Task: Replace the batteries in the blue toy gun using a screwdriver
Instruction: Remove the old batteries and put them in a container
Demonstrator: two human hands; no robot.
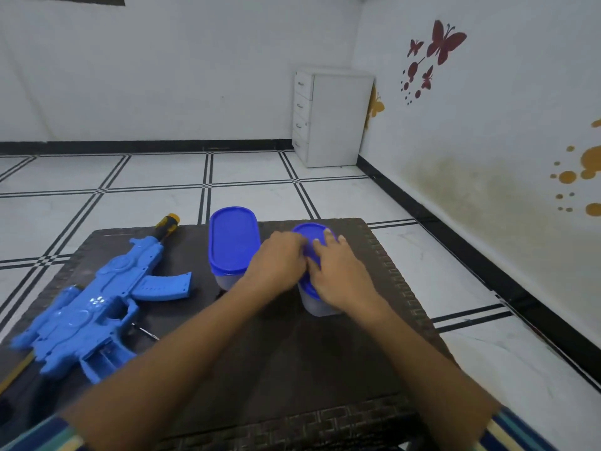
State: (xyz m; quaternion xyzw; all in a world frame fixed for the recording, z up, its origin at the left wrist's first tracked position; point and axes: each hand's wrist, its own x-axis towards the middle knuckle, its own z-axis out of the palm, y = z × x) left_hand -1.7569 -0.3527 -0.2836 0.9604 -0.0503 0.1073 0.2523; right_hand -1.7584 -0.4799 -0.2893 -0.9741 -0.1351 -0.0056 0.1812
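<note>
Far left on the dark woven-edged desk (374, 255), the blue plastic toy gun (97, 307) lies flat on its side, muzzle toward the far edge, stock toward the near left corner, nobody touching it. A thin metal screwdriver tip (148, 332) pokes out from under the toy gun's grip, and a black-and-yellow screwdriver handle (167, 224) shows just past the muzzle at the desk's far edge; whether they are one tool cannot be told.

Moving toward the middle, a clear oval plastic container with a blue lid (232, 242) stands upright, lid shut, just beside the person's left hand (279, 265).

Now the action: both bare forearms reach in from the near edge and meet over a second, smaller clear container with a blue lid (312, 255). The left hand presses on the lid's left edge, fingers curled down against it. The right hand (338, 271) lies across the lid's right side, fingers spread and gripping the rim. The container sits on the desk beneath them, its clear base showing under the right wrist.

Off to the right, white tiled floor (357, 196) and a white drawer cabinet (331, 118) stand in the corner.
</note>
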